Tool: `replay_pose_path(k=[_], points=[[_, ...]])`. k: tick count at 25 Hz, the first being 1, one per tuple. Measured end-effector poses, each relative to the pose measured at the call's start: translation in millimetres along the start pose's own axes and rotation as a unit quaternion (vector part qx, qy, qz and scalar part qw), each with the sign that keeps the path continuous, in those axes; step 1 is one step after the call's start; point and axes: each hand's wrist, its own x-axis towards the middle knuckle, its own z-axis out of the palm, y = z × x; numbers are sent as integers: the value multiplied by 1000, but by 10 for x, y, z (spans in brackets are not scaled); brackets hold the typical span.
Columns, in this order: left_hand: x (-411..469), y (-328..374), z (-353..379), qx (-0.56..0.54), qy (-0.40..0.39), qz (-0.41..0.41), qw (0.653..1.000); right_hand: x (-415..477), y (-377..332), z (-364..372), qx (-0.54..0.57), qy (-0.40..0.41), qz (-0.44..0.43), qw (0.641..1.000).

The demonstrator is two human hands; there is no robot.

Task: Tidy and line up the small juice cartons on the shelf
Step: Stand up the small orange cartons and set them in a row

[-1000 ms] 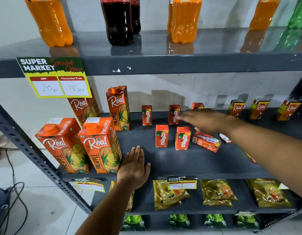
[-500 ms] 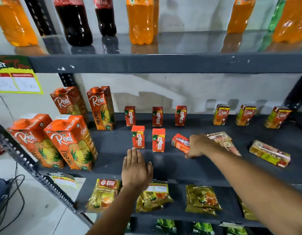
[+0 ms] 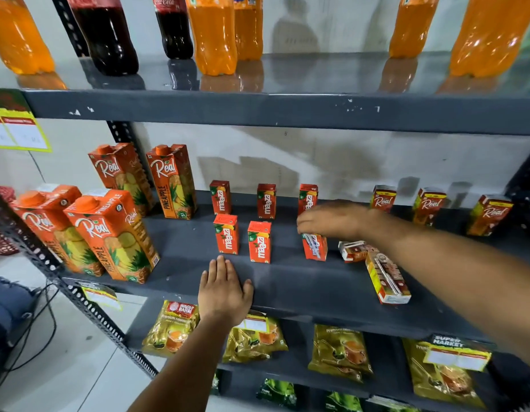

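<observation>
Small red Maaza cartons stand on the dark grey shelf [image 3: 287,281]: three in a back row [image 3: 266,201] and two in front [image 3: 226,234]. My right hand [image 3: 332,220] grips the top of a third front carton [image 3: 315,247], holding it upright to the right of those two. Two small Real cartons lie flat at the right: one [image 3: 351,250] beside my wrist and a longer one [image 3: 387,278] nearer the front. Three small Real cartons [image 3: 429,206] stand at the back right. My left hand [image 3: 223,288] rests flat on the shelf's front edge, holding nothing.
Several tall Real pineapple cartons [image 3: 109,233] fill the shelf's left end. Soda bottles [image 3: 211,34] stand on the shelf above. Gold tea packets [image 3: 341,352] lie on the shelf below. A perforated upright [image 3: 88,307] runs down at the left.
My right hand has stood the fallen Maaza carton upright in the front row. My left hand has stayed on the shelf edge. The view has shifted right.
</observation>
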Motion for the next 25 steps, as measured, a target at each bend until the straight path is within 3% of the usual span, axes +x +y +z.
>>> replay_pose_path(k=[2, 4, 11, 14, 22, 25], points=[[5, -15, 17, 0, -4, 2, 1000, 22, 82, 35, -99, 4, -69, 993], [13, -17, 37, 1, -2, 2, 1000, -9, 154, 34, -132, 1, -76, 988], [28, -29, 70, 7, 5, 6, 1000, -74, 238, 81, -53, -9, -24, 998], [32, -29, 76, 2, 7, 6, 1000, -139, 275, 23, -76, -7, 24, 997], [22, -24, 82, 2, 9, 3, 1000, -57, 222, 3, -90, -20, -13, 996], [21, -26, 79, 7, 8, 5, 1000, 15, 185, -7, -58, -37, 58, 996]])
